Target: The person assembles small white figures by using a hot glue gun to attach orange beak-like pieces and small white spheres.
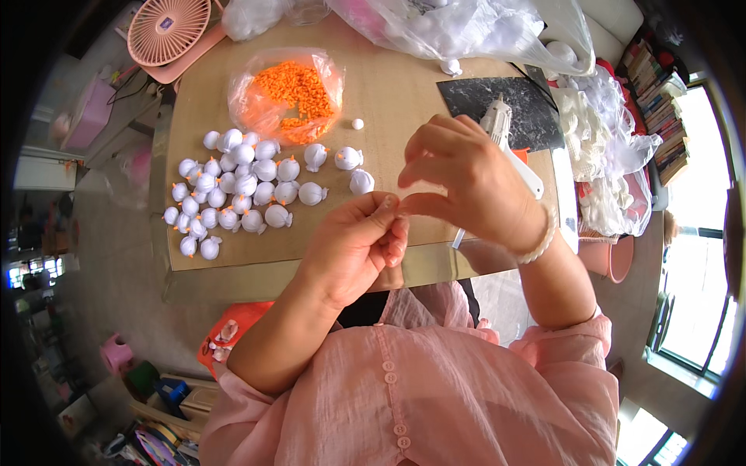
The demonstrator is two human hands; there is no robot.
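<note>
My left hand (355, 242) is over the table's front part, its thumb and forefinger pinched together. Anything between those fingertips is too small or hidden to make out. My right hand (466, 169) comes in from the right, thumb and fingers curved apart. Its thumb tip meets the left fingertips. Under and behind the right hand lies a white hot glue gun (497, 121). To the left sits a cluster of white cloth-wrapped balls (245, 185), many with small orange beaks. A wrapped ball (362, 182) and a small bare white ball (358, 123) lie apart from them.
A clear bag of small orange pieces (294, 96) stands open on the table (396, 99). A dark mat (530, 110) lies at the right. Large plastic bags (466, 29) cover the back edge. A pink fan (169, 29) stands back left; a pink bin (609, 259) is right of the table.
</note>
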